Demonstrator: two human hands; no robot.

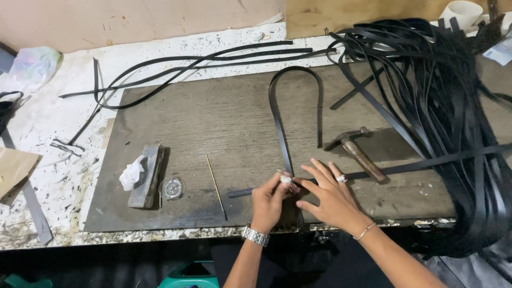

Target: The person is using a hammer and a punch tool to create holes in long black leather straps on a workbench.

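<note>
The black leather strap (281, 128) is narrow and matte, bent into a tall hairpin loop on the dark work board (213, 122). Its near end lies under the hands at about 6 o'clock on the board, and the bend reaches toward 12 o'clock; the far leg comes back down to end just beside the hammer (356, 149).

The board's near edge runs just below the wrists, with the speckled white tabletop (48, 133) showing along it and out to 9 o'clock. The middle of the board, between the loop and the block at 8 o'clock, is bare wood.

The left hand (268, 201) is closed, with its fingertips pinched on a small white piece at the strap's near end. The right hand (329, 198) lies with its fingers spread and fairly flat, its fingertips touching the strap beside the left hand, so the two hands meet.

At 7 to 8 o'clock stand a grey block (146, 176) with a white rag (131, 174) against it, a small round clear lid (173, 188) and a thin wooden stick (216, 186). At 3 o'clock a thick pile of black straps (448, 106) spills over the board's right edge. Loose straps (202, 61) trail across the tabletop at 11 o'clock.
</note>
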